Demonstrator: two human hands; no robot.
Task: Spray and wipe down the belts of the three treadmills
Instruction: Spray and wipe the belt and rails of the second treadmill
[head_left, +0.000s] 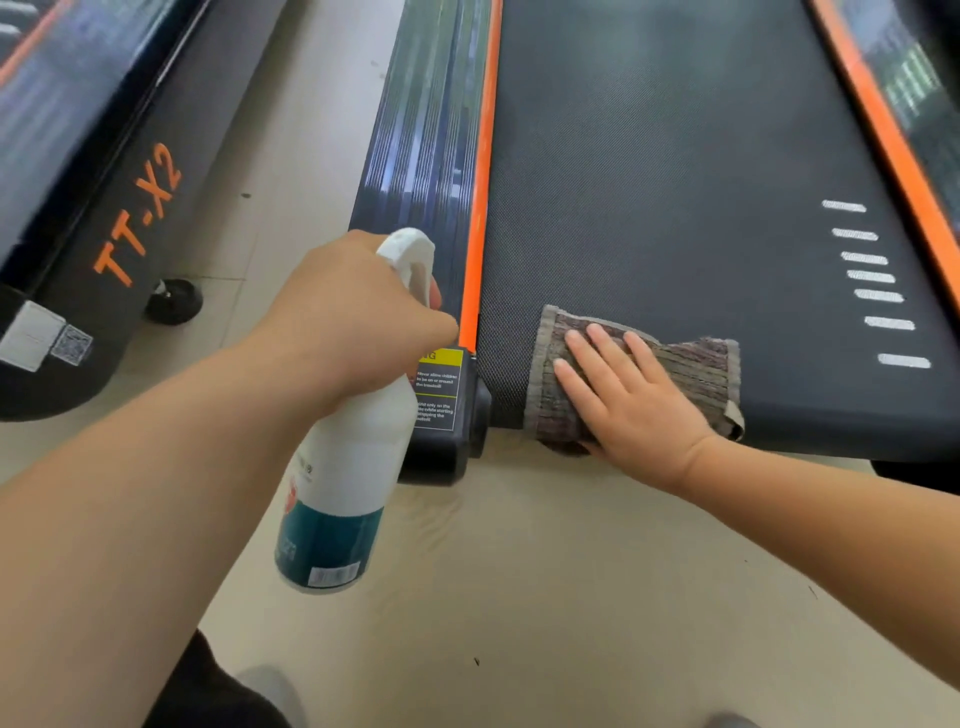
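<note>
The belt (675, 182) of the treadmill in front lies directly ahead of the hands. Its long axis runs away from the person, from the near end at the hands to the top of the view.

The cloth (691, 364) is placed at the near left corner of the belt, just beside the orange strip (483, 171), and is draped slightly over the near end. The right hand (628, 400) is laid flat on the cloth with the fingers straight and spread. It is the only hand on the belt.

The left hand (353, 317) is curled round the neck of the spray bottle (348, 467). The bottle is held tilted beside the near end of the left side rail (426, 130), off the belt. Whether a finger is on the trigger cannot be told.

Nearly the whole belt lies beyond the cloth, so the coming wipe is judged to be directed forward along the long axis. A second treadmill (130, 218) is seen to the left, across the floor (519, 571).
</note>
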